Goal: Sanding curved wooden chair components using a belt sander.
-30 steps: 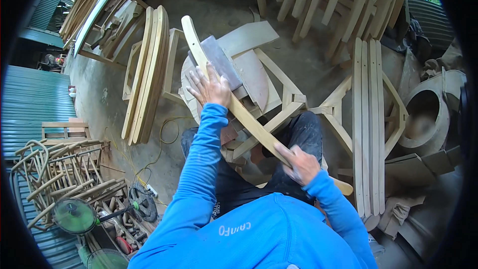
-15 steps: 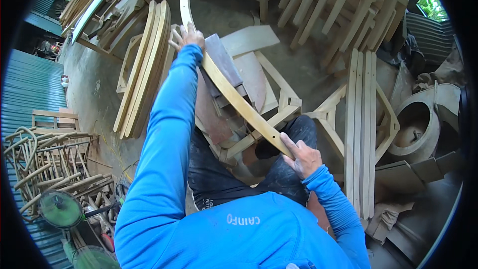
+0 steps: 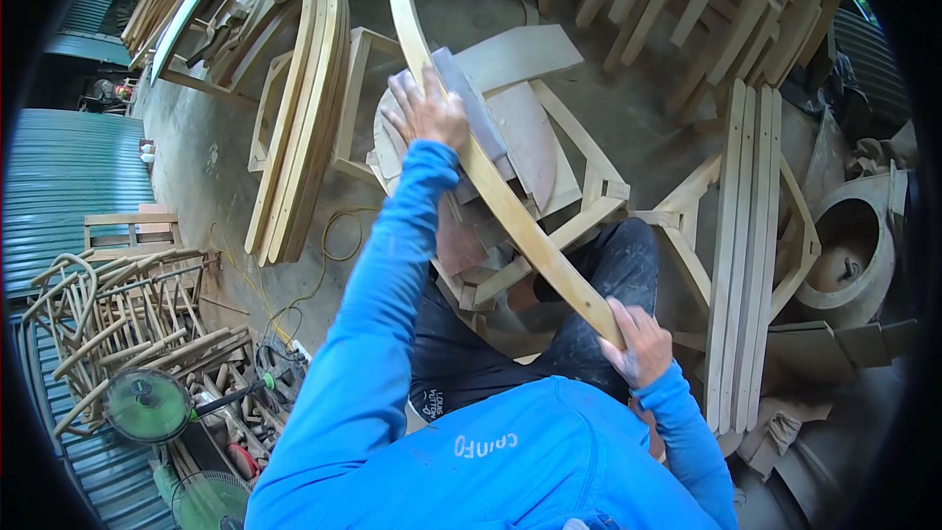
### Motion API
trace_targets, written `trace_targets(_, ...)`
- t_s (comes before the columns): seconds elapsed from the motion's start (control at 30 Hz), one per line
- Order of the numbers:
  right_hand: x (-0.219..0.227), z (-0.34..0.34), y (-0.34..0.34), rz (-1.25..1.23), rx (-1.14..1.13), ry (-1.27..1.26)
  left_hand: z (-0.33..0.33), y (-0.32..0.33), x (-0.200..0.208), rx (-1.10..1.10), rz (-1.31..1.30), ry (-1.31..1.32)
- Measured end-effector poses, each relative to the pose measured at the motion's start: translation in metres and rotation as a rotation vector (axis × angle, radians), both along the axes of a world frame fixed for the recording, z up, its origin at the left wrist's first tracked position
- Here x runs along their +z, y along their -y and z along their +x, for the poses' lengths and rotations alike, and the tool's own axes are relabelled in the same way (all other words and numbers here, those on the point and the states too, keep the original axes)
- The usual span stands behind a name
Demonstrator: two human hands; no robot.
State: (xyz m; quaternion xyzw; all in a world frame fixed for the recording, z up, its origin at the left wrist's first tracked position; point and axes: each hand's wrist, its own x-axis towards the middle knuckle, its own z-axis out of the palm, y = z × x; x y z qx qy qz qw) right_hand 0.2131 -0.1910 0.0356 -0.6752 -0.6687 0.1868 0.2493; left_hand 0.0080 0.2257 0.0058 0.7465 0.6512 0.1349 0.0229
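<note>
A long, pale, curved wooden slat (image 3: pixel 525 231) runs slantwise from the far middle down toward my right thigh. It has small holes near its ends. My left hand (image 3: pixel 429 113) lies over its upper part, its fingers partly apart and bearing on the wood; the underside of that grip is hidden. At the near end, my right hand (image 3: pixel 640 342) is closed round the slat, thumb along the edge. Beneath the slat sits a grey, board-like block (image 3: pixel 475 108) on a low wooden frame (image 3: pixel 574 226) in front of my legs, with flat board pieces around it.
Several curved slats (image 3: pixel 299 128) lean together on the left. Straight slats (image 3: pixel 741 255) rest across a wooden frame on the right. Stacked wooden frames (image 3: pixel 706 10) stand at the far right. A green fan (image 3: pixel 147 404) and a yellow cord (image 3: pixel 329 236) are at the left.
My left hand has moved nearer to me along the slat. My right hand and the slat's near end have shifted right and closer. The whole view has also shifted.
</note>
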Motion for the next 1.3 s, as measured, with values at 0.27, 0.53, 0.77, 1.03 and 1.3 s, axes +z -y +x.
trace_targets(0.27,-0.013,-0.034,-0.121,0.012,-0.021,0.023,-0.023,-0.123,0.015,0.104,0.033,-0.072)
trace_targets(0.53,-0.007,0.01,-0.01,0.022,0.098,0.0,0.011,0.103,0.002,0.104,-0.065,0.09)
trace_targets(0.77,-0.005,-0.028,-0.085,0.204,0.107,0.17,-0.013,0.007,-0.006,-0.008,0.089,0.003)
trace_targets(1.03,-0.008,-0.095,-0.215,0.244,0.048,0.344,-0.058,-0.148,-0.005,-0.027,0.073,0.152)
trace_targets(1.3,-0.012,-0.15,-0.323,0.355,0.092,0.402,-0.107,-0.267,-0.007,0.08,0.141,0.093)
